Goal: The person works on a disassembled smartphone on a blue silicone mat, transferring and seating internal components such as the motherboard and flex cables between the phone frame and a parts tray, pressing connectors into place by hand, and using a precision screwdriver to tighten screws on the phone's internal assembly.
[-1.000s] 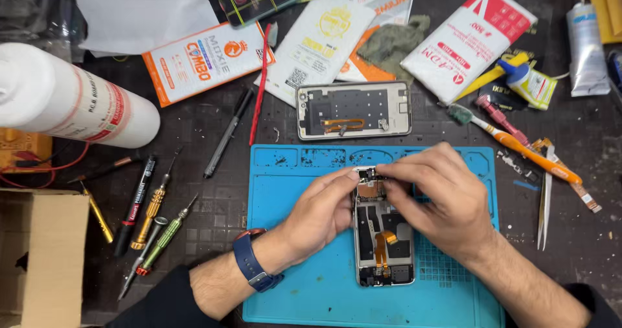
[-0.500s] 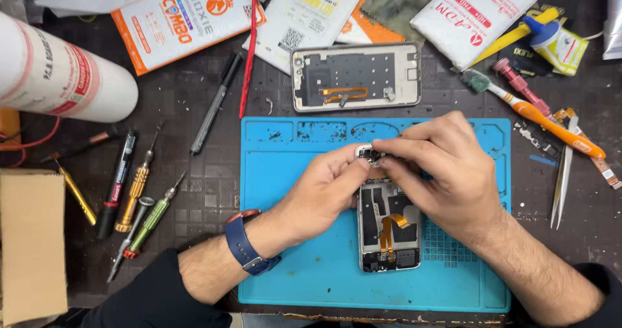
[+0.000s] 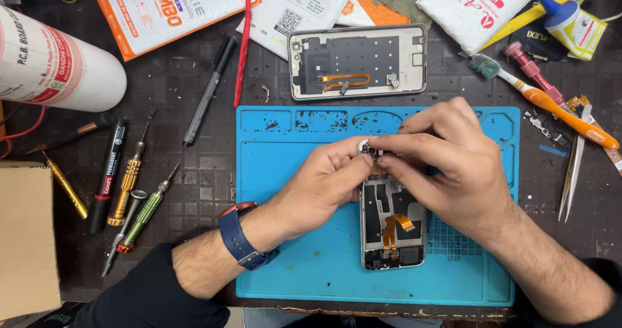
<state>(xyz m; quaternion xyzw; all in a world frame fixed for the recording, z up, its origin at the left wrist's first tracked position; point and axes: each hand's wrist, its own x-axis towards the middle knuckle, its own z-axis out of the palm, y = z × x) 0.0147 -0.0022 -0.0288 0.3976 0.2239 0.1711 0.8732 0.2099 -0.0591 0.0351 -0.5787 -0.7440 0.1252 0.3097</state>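
Phone (image 3: pixel 392 221) lies opened up on the blue mat (image 3: pixel 311 237), long axis 12-to-6; left hand (image 3: pixel 324 185) and right hand (image 3: pixel 447 166) fingers both pinching its 12 o'clock end.

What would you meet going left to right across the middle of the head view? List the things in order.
Cardboard box → black marker → gold screwdriver → green screwdriver → left hand → opened phone → right hand → tweezers.
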